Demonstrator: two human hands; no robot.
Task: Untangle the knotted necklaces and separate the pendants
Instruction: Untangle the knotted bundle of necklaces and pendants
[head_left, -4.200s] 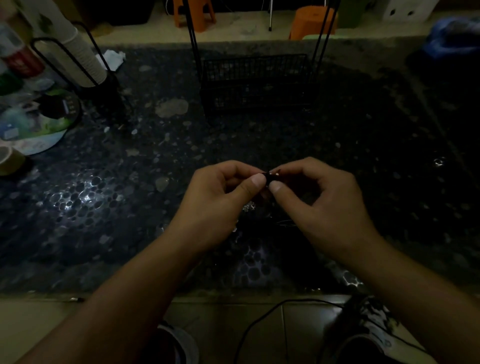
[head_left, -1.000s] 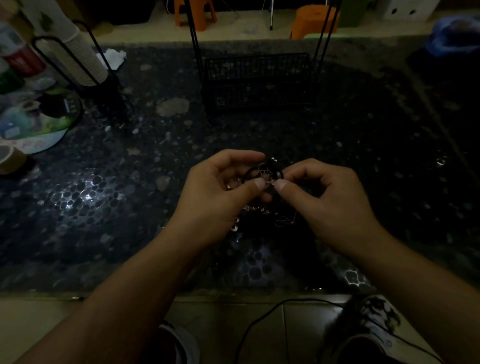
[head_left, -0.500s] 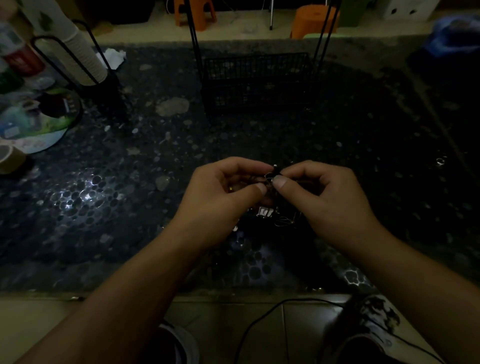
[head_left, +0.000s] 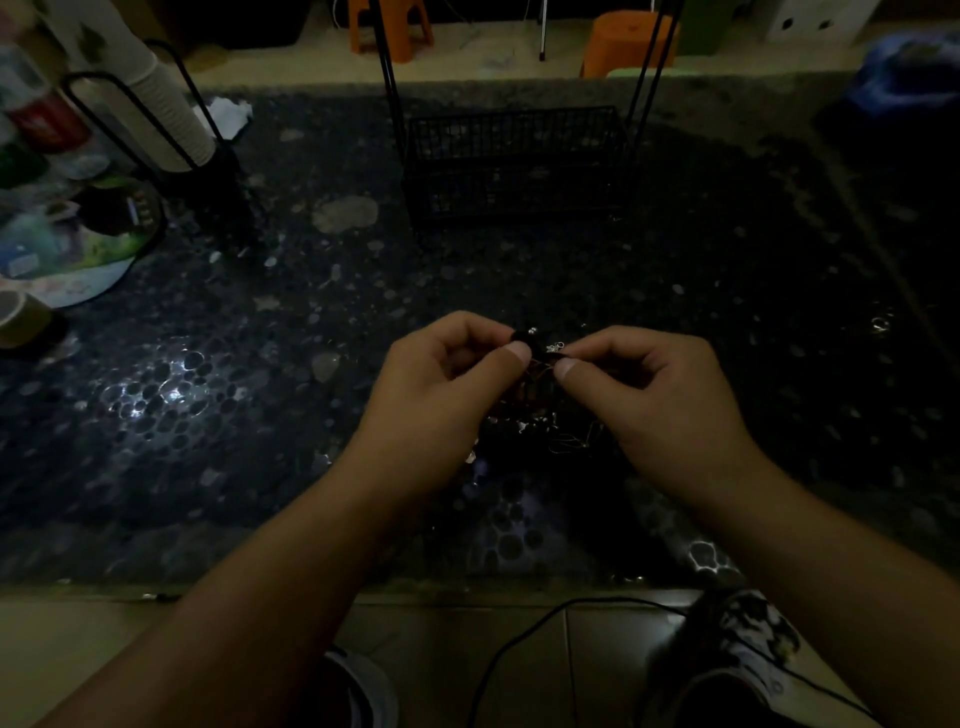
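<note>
Shifted slightly apart since earlier: left hand (head_left: 441, 395) and right hand (head_left: 660, 400), both grips pinching necklace tangle (head_left: 540, 379) over table (head_left: 208, 415); loose ends dangling down. Wire basket (head_left: 514, 161) contents too dark to tell.

No text, brand, number or sign could be read: the view was too dark and blurred. The printing on the round mat (head_left: 78, 260) at the countertop's (head_left: 260, 467) left edge stayed illegible.

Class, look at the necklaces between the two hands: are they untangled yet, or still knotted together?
Still knotted: the necklaces hang as one dark clump pinched between the left hand and right hand.
</note>
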